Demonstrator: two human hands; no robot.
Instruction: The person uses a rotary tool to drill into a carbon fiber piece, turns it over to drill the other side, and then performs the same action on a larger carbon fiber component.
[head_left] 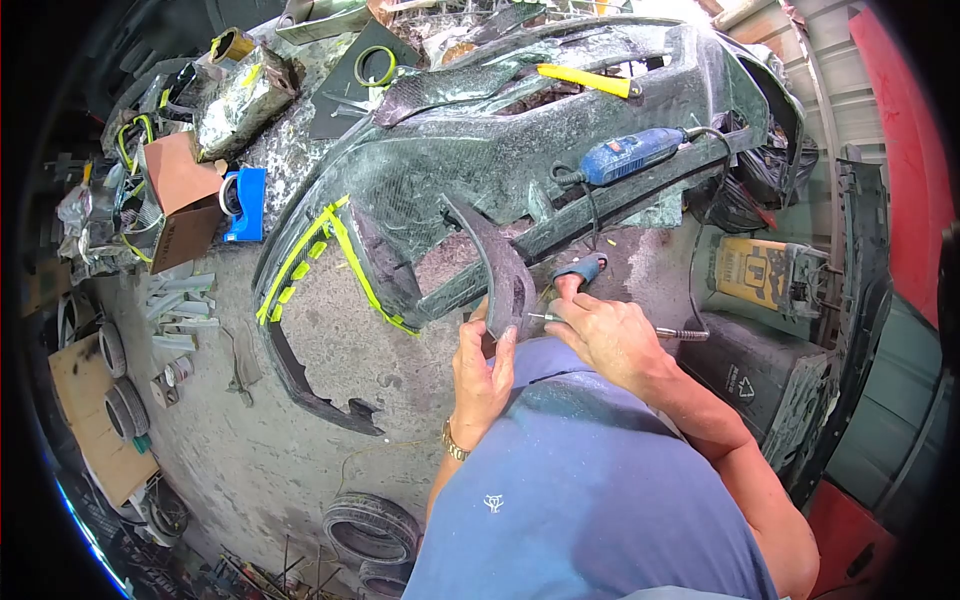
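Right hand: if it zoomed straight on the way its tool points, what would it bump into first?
Probably the curved dark piece that the left hand holds. The thin tool in the right hand points at it, though how deep the gap is, I can't tell.

Head view: one wide-angle camera on the person's head, facing forward and steeply down.
The lens sits above the blue shirt [590, 490], which fills the lower centre at close range. The left hand [482, 375] and right hand [612, 342] fall near mid-frame, within arm's reach. Beyond them, coverage extends to the large dark panel [430, 150] above centre, floor [250, 400] at left and ribbed wall [855, 100] at upper right. Dark, rounded margins border the field.
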